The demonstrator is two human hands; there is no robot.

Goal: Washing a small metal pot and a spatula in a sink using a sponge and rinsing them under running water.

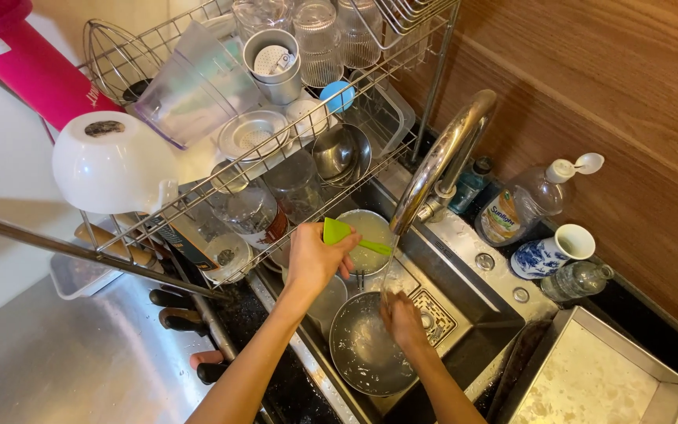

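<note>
The left hand (315, 257) is closed around the green handle of a spatula (348, 235), whose blade points away from the hand toward the tap (442, 157). Just beyond that hand, partly under the spatula, a round bowl (364, 228) sits in the sink (472, 330). The right hand (403, 320) is lower and nearer the person, its fingers bent down against the inner rim of a steel pan (362, 353) that lies wet in the sink; whether it grips the pan or only presses on it, I cannot tell. A thin stream of water falls from the tap just above the right hand.

Above and behind the left hand stands a wire dish rack (198, 102) loaded with glasses, steel bowls, a clear jug and a steel cup, with a white upturned bowl (111, 161) at its near end. To the outer side of the right hand, along the wall, stand a clear soap bottle (523, 204) with a white pump, a blue and white cup (552, 251) and a small glass bottle (578, 279). Nearer the person on that same side is a square steel tray (598, 381). On the other side of the left arm lies the steel bench (64, 361), with dark knife handles (178, 310) between bench and sink.
</note>
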